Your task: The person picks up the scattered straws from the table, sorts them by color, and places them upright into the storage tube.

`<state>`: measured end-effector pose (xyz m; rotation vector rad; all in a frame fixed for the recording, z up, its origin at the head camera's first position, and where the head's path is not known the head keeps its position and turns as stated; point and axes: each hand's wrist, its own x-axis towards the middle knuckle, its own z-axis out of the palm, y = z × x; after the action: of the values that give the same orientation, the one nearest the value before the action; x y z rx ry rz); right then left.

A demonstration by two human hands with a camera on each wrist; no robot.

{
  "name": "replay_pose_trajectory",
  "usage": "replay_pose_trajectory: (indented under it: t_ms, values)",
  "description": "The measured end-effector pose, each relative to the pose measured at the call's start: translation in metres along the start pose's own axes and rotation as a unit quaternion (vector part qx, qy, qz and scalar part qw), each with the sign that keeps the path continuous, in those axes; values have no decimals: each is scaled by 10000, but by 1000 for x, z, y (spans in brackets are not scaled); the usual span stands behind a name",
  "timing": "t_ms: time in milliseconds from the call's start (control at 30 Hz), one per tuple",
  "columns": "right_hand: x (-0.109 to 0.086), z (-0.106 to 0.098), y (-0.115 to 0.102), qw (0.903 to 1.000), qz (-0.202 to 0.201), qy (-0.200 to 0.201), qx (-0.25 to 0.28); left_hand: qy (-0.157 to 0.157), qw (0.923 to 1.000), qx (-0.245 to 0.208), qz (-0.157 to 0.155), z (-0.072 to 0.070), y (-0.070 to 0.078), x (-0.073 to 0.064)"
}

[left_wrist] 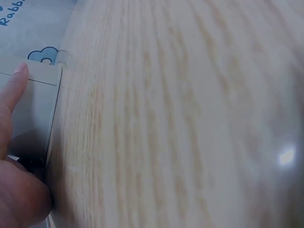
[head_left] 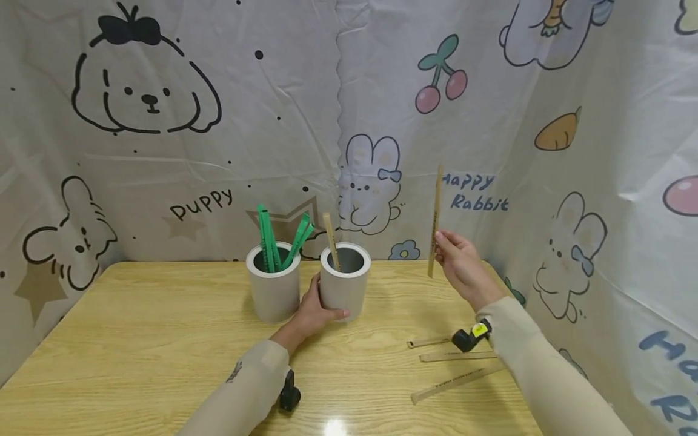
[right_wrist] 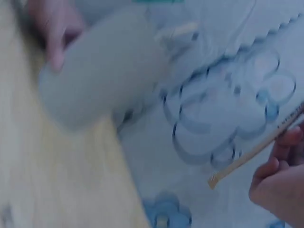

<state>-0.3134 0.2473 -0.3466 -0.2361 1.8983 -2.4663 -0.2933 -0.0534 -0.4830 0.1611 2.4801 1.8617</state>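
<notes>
My left hand (head_left: pixel 312 312) grips a light grey cylindrical holder (head_left: pixel 345 293) low on its side, with the thumb across the front. One tan stick (head_left: pixel 331 242) leans inside this holder. My right hand (head_left: pixel 463 269) pinches another tan stick, apparently a paper-wrapped straw (head_left: pixel 436 218), between thumb and fingers. This straw stands nearly upright, raised near the table's back edge, to the right of the holders. Dark print runs along it, and its lower end (right_wrist: pixel 213 181) looks crimped in the right wrist view.
A matching grey holder (head_left: pixel 274 297) with several green sticks (head_left: pixel 267 239) stands left of the gripped one. Three tan strips (head_left: pixel 455 383) lie on the wooden table (head_left: pixel 136 357) below my right forearm. Printed cloth (head_left: pixel 283 103) hangs behind the table and along the right.
</notes>
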Motion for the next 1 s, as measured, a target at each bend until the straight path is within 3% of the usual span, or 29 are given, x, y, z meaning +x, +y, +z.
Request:
replay_pose_trajectory:
  t_ms: [133, 300, 400, 467, 567, 633, 700, 833, 1000]
  values:
    - [11, 54, -10, 9966, -103, 117, 812, 16, 10000, -40, -16, -1, -1, 0]
    - [20, 97, -9, 9936, -117, 100, 1118, -29, 10000, -61, -47, 2, -1, 0]
    - [26, 108, 4, 9947, -29, 130, 1022, -35, 10000, -40, -55, 3, -1, 1]
    - [29, 111, 15, 9985, 197, 94, 498, -11, 10000, -33, -56, 2, -1, 1]
    - [27, 102, 31, 9937, 564, -50, -962, -1, 10000, -9, -47, 2, -2, 1]
    - [24, 88, 38, 9786, 663, -231, -1934, 9, 10000, -6, -44, 2, -2, 1]
    - [21, 70, 42, 9630, 659, -405, -2582, 26, 10000, 22, -30, 2, -2, 1]
    - [14, 32, 45, 9397, 698, -823, -3246, 92, 9999, 42, -11, 2, -2, -1]
    - [-3, -19, 48, 9166, 842, -1309, -3682, 57, 10000, 24, -34, 1, -1, -1]
